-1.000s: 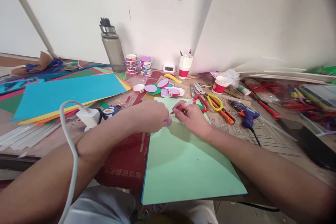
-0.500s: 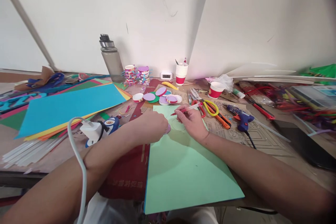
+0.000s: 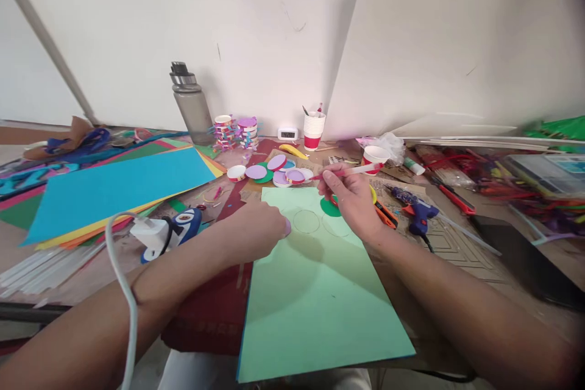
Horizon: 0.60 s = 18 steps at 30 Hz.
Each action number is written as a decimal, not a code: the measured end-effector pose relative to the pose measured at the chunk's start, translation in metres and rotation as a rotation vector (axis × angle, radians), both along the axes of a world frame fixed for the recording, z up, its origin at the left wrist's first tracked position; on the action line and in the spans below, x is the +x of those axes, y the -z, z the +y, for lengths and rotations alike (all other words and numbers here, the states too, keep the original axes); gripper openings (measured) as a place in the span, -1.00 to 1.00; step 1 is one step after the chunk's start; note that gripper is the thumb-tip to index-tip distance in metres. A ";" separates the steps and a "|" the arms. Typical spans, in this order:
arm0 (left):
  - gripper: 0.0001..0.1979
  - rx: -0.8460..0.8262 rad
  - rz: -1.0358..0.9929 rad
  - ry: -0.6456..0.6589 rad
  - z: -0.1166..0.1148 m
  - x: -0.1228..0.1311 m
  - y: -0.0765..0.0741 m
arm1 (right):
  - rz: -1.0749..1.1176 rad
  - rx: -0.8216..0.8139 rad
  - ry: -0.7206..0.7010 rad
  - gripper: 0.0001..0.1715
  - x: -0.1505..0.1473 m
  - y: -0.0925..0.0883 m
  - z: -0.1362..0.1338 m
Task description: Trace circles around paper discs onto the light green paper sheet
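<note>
A light green paper sheet (image 3: pixel 320 292) lies in front of me, with circle outlines drawn near its far end. My left hand (image 3: pixel 262 228) is closed at the sheet's left side, fingers curled on a small purple disc (image 3: pixel 287 227) whose edge peeks out. My right hand (image 3: pixel 351 198) pinches a red pen (image 3: pixel 365 168) over the far right corner, its tip pointing left and off the paper. Below that hand a green disc (image 3: pixel 329 207) shows at the sheet's edge. One drawn circle lies between my hands, another partly beneath the right hand.
Behind the sheet lie several purple-topped paper rings (image 3: pixel 276 163). Left are coloured sheets (image 3: pixel 119 186), a white plug (image 3: pixel 150 233) with its cable and a bottle (image 3: pixel 191 106). Right are a paper cup (image 3: pixel 375 158), a glue gun (image 3: pixel 419 213) and a black flat object (image 3: pixel 525 259).
My right hand has moved right with the pen, uncovering more of the drawn circle and a green disc. My left hand has shifted slightly left, still on the purple disc.
</note>
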<state>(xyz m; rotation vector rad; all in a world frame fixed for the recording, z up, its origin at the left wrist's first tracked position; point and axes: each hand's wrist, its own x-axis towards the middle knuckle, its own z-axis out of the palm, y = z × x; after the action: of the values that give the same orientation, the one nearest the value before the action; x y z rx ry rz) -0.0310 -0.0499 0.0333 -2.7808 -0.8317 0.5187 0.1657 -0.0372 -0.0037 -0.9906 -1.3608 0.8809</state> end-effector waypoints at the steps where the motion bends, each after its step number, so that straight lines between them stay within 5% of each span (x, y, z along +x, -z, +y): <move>1: -0.77 -0.001 0.006 -0.019 -0.001 0.000 0.000 | 0.001 0.004 0.002 -0.68 0.003 -0.004 0.000; 12: -0.69 -0.033 -0.014 -0.122 -0.005 0.001 0.006 | -0.417 -0.034 -0.138 -0.88 -0.001 -0.017 0.008; 18: -0.78 0.029 -0.030 -0.153 -0.019 0.012 0.027 | -0.606 -0.013 -0.223 -0.86 -0.027 -0.012 0.011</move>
<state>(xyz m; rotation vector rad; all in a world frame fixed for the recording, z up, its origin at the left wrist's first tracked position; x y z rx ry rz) -0.0191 -0.0688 0.0062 -2.7187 -1.0562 0.4863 0.1383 -0.0264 0.0087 -1.1862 -2.0086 0.7799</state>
